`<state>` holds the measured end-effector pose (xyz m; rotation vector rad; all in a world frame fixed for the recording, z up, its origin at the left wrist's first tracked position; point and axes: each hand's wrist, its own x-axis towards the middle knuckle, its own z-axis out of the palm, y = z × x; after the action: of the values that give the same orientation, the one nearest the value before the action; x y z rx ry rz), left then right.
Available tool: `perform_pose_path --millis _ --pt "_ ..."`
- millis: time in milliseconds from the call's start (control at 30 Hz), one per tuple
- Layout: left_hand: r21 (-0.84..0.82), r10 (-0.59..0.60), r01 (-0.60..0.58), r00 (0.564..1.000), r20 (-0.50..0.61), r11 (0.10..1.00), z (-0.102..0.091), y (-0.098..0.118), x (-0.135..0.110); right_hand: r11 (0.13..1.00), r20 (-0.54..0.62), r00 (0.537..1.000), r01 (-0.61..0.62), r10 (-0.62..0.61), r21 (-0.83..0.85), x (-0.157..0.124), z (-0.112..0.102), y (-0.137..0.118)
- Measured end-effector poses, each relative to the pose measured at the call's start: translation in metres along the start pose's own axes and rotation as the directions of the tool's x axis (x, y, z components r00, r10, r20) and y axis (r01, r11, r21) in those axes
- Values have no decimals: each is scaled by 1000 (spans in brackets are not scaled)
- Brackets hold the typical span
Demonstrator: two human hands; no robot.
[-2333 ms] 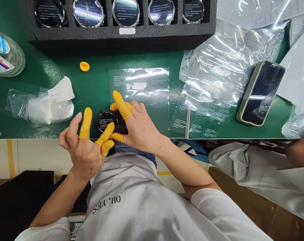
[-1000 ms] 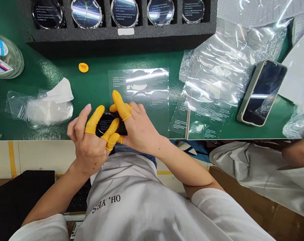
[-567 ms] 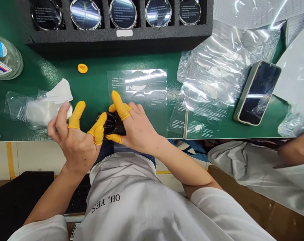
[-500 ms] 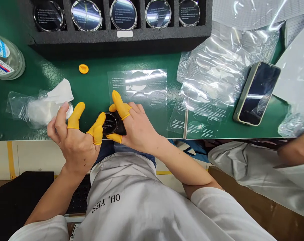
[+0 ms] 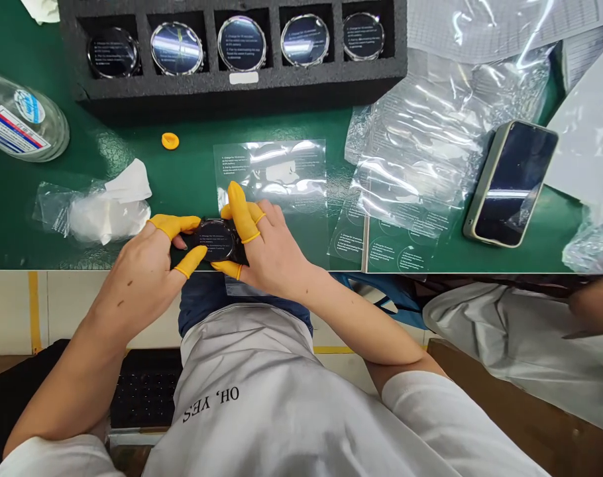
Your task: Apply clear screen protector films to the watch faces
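Observation:
A round smartwatch (image 5: 216, 240) with a dark face and printed white text lies between my hands at the table's near edge. My left hand (image 5: 142, 255) grips its left side, with yellow finger cots on the thumb and forefinger. On the opposite side, my right hand (image 5: 269, 248) holds the watch with its thumb low and its fingers behind; yellow cots cover those fingertips too. Just beyond my right hand lies a clear sheet of round printed films (image 5: 281, 165). A crumpled clear bag with white material (image 5: 103, 215) rests left of my left hand.
A black foam tray (image 5: 242, 99) with several watches in compartments spans the back. A glass bottle (image 5: 28, 126) stands left, near a loose yellow finger cot (image 5: 170, 141). Plastic sleeves (image 5: 421, 159) and a phone (image 5: 513, 182) lie right. Another person's arm (image 5: 597, 305) shows at far right.
My left hand has come down from beside the white material, and its thumb and forefinger now clasp the watch's left side. My right hand keeps its hold. The view has shifted slightly.

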<state>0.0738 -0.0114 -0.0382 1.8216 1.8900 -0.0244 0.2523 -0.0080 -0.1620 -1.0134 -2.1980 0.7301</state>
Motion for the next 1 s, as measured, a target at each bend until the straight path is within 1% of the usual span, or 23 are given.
perform_pose_path --millis 33,100,167,200,233,300,400,467,533,633,700,767,867,933,1000 --pt "-75 -48 51 998 40 996 -1 1 1 1000 -27 1000 17 -17 8 -1 1 0" --pt "-272 -95 141 980 177 952 0 2 3 999 -74 997 37 -35 28 -2 2 1" --pt "-433 -67 212 943 327 876 2 3 5 998 -112 993 50 -44 46 -2 2 1" --pt "-479 -52 240 927 372 844 4 3 6 997 -128 990 59 -52 51 -2 2 1" --pt "-508 -46 258 919 393 822 6 4 6 996 -142 988 69 -61 53 -2 2 2" --pt "-543 -53 265 926 374 797 10 7 7 995 -156 985 82 -73 52 -2 2 2" --pt "-598 -47 246 943 328 763 15 9 5 995 -143 987 83 -75 48 -3 4 3" --pt "-606 -48 239 948 313 759 19 10 4 995 -142 986 89 -82 42 -5 5 3" --pt "-567 -65 230 953 296 791 22 10 2 994 -159 983 100 -93 38 -5 6 3" --pt "-425 -129 218 965 229 879 24 10 2 990 -216 969 132 -119 46 -5 7 2" --pt "-389 -151 222 967 205 894 21 11 3 989 -238 965 132 -112 69 -3 6 1" --pt "-457 -120 228 960 254 859 16 13 6 990 -221 972 107 -83 97 -1 5 0" --pt "-579 -24 233 938 345 781 9 15 8 990 -174 982 89 -68 113 0 2 0" --pt "-613 -11 247 932 362 751 8 14 8 990 -172 982 96 -77 106 1 2 0" --pt "-639 -30 266 934 355 721 11 13 7 990 -198 976 112 -93 90 0 4 1"
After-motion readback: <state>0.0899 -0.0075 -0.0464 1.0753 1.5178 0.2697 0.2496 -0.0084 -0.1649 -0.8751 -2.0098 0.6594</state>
